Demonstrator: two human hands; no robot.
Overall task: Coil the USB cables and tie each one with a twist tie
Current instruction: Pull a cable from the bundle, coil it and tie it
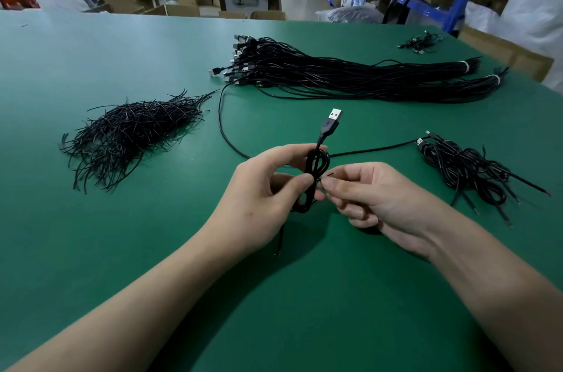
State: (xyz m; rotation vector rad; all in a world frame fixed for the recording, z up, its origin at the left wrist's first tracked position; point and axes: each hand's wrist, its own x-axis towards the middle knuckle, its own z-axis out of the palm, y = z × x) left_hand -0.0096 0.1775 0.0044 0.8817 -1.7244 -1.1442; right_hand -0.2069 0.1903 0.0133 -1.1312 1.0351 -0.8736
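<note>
1. Because the left hand point(262, 188) grips the coiled USB cable point(316, 162) only at its waist, between the thumb and the curled fingers point(300, 181), the loops may spring open if this grip loosens. The coil is held above the counter point(91, 249), at the middle of the view, with its USB plug point(334, 117) pointing to 12 o'clock.
2. The right hand point(384, 195) pinches the twist tie point(330, 174) with narrow fingers, just beside the coil at its 3 o'clock. The tie is thin, so I judge it can slip out or catch only some loops.
3. A loose cable point(224, 134) lies on the counter behind the hands, from 11 o'clock round to 3 o'clock. It could be pulled into the coil by mistake.
4. Only a small tip of the tie shows, and I cannot tell whether it already goes round the coil.
5. The left fingers hide part of the coil, and the thin tail below this hand, at 6 o'clock, is hard to make out.
6. Whether the loose cable belongs to the finished coils point(466, 170) at 3 o'clock is not clear.
</note>
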